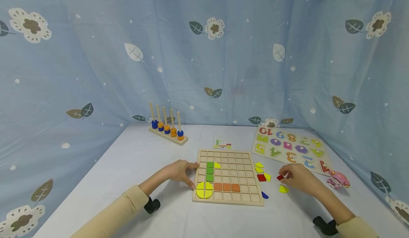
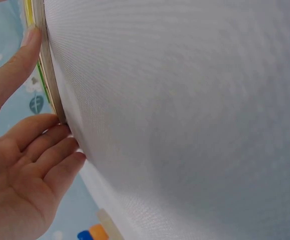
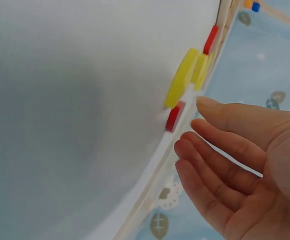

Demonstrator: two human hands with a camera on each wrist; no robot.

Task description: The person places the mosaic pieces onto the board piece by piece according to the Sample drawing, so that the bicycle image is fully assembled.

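Observation:
A wooden grid board (image 1: 228,203) lies on the table with green, orange and yellow pieces set in its squares. Against its left edge rest the thumb and fingertips of my left hand (image 1: 179,171), spread along the rim; the left wrist view shows the fingers (image 2: 54,150) fairly straight. Right of the board, my right hand (image 1: 298,177) hovers low beside a small red piece (image 1: 280,177). In the right wrist view, a gap shows between its thumb (image 3: 210,103) and that red piece (image 3: 175,117). A yellow piece (image 1: 283,189) lies just below this hand.
Several loose pieces, including a red square (image 1: 261,177) and a blue piece (image 1: 265,195), lie along the board's right side. A pattern card (image 1: 222,142) sits behind it. Farther out are a peg stand with rings (image 1: 167,135), a number puzzle (image 1: 289,145) and a pink toy (image 1: 339,179).

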